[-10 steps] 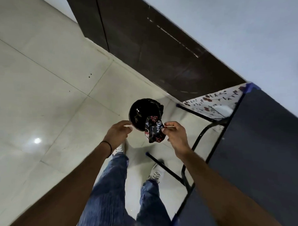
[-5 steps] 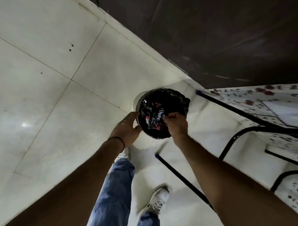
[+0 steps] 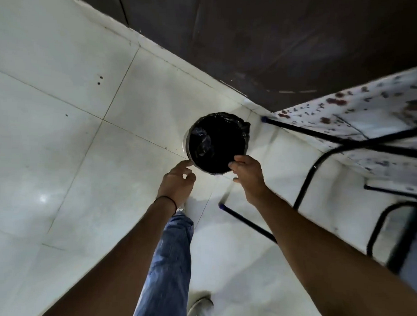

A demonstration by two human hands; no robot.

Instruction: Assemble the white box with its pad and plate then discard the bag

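While your right hand [image 3: 248, 174] curls at the bin [image 3: 217, 140] rim, 5 o'clock (grip unclear), left hand [image 3: 177, 181] hangs loose-fingered at 7.

Domestic room, apparently: glossy white floor tiles [image 3: 61, 152] underfoot, black-lined bin [image 3: 226, 146] at 12 o'clock, floral tablecloth [image 3: 370, 111] over metal table frame [image 3: 308, 175] at 2 o'clock.

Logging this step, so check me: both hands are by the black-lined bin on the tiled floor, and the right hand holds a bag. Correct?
Not quite. The head view shows the right hand empty at the rim of the bin; the rest stands.
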